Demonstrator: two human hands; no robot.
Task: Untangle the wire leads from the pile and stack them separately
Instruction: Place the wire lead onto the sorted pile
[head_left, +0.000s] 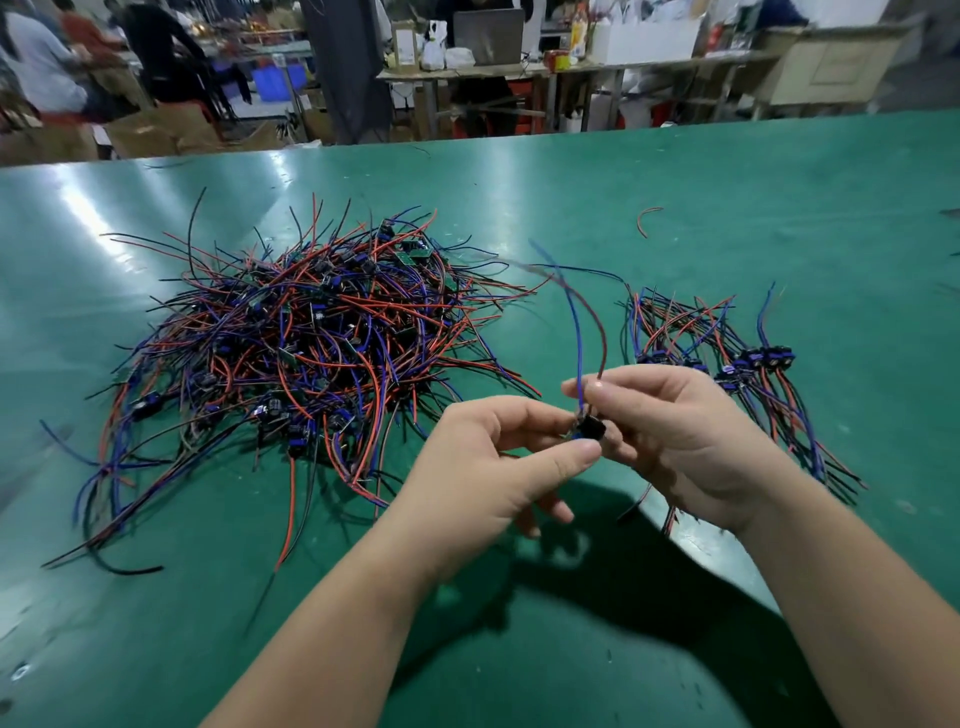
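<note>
Head view. Holding one lead (592, 428) up at centre, above the table (779, 208). Pinching its black block with the left hand (493, 467), thumb and forefinger clamped together on it, other fingers curled under. Nipping the same lead from 3 o'clock with the right hand (680, 431), fingertips tight on the wire roots. Blue and red wires up toward 12, blurred at the tips. Over at 10 o'clock, the pile (311, 353), a sprawled red, blue and black tangle. At 2 o'clock, the stack (727, 364), well apart from the pile, blocks in a row. At 1 o'clock, a stray wire (647, 218), alone.
</note>
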